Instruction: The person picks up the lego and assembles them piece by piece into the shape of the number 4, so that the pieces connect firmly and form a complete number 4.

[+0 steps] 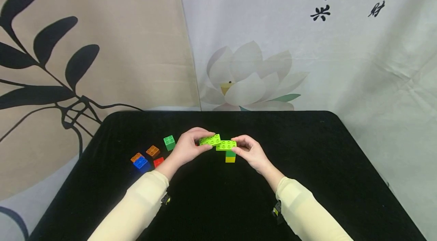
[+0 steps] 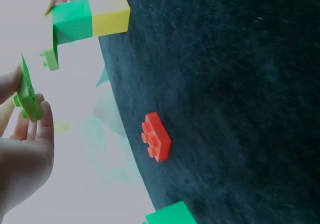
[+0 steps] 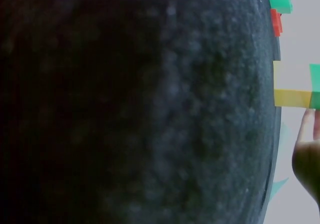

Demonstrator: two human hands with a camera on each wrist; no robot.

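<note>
In the head view my left hand [image 1: 189, 146] pinches a lime-green toy brick [image 1: 210, 140] between thumb and fingers, studs showing. Beside it, my right hand [image 1: 250, 152] grips a second lime-green brick [image 1: 225, 145] by its right end. Below that second brick sit a green block [image 1: 230, 154] and a yellow block [image 1: 230, 160], stacked together. From the left wrist view, the held brick [image 2: 27, 92] is apart from the stack, whose green block [image 2: 73, 20] and yellow block [image 2: 111, 14] show sideways. Only part of the right hand [image 3: 309, 156] appears in the right wrist view.
Left of the hands on the black tabletop [image 1: 218, 203] lie a green block [image 1: 169, 143], an orange brick [image 1: 153, 151], a blue block [image 1: 142, 163] beside another orange brick [image 1: 136, 157], and a red brick [image 1: 158, 162]. Another red brick [image 2: 156, 137] lies behind the left hand.
</note>
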